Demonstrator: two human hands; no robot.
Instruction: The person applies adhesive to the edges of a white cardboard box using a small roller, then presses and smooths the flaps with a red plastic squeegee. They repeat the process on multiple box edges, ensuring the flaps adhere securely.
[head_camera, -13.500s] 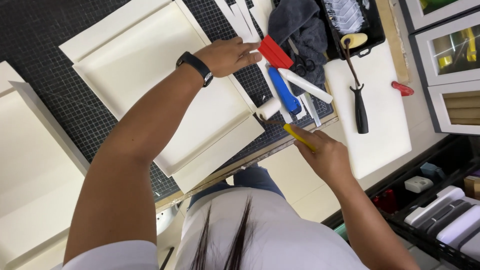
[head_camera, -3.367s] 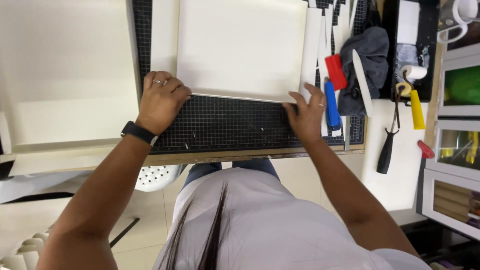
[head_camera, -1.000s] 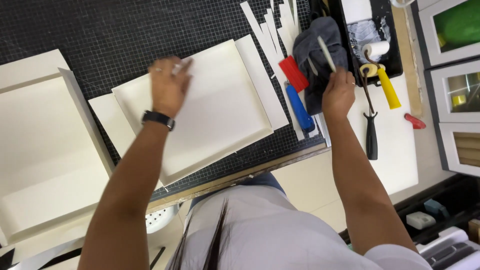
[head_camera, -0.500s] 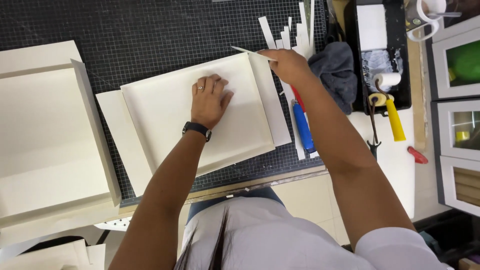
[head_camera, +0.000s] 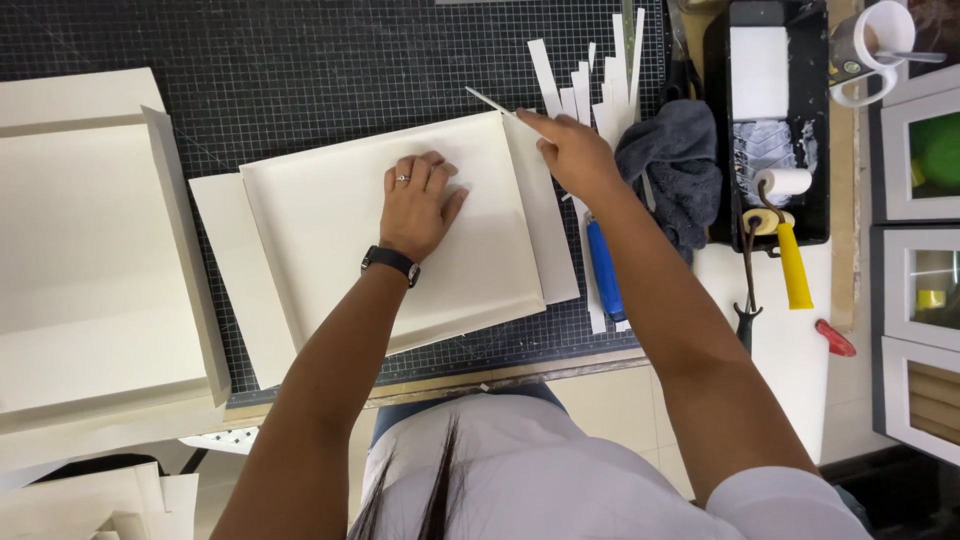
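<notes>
A cream shallow tray-shaped board piece (head_camera: 330, 250) lies on a cream sheet on the black cutting mat (head_camera: 300, 60). My left hand (head_camera: 418, 203) presses flat on the middle of it, fingers spread; a watch sits on the wrist. My right hand (head_camera: 572, 152) is at the tray's upper right corner, pinching a thin white flat tool (head_camera: 495, 104) that points up-left over the corner. Beside that hand lie several white paper strips (head_camera: 590, 70).
A larger cream box piece (head_camera: 90, 250) lies at left. A blue-handled tool (head_camera: 603, 268) and grey cloth (head_camera: 675, 165) sit right of the tray. A black paint tray (head_camera: 765, 40) with a yellow-handled roller (head_camera: 790, 255), a white mug (head_camera: 872, 45) and framed boxes are farther right.
My left hand stays flat on the tray. My right hand with the thin tool has come down slightly to the tray's upper right corner.
</notes>
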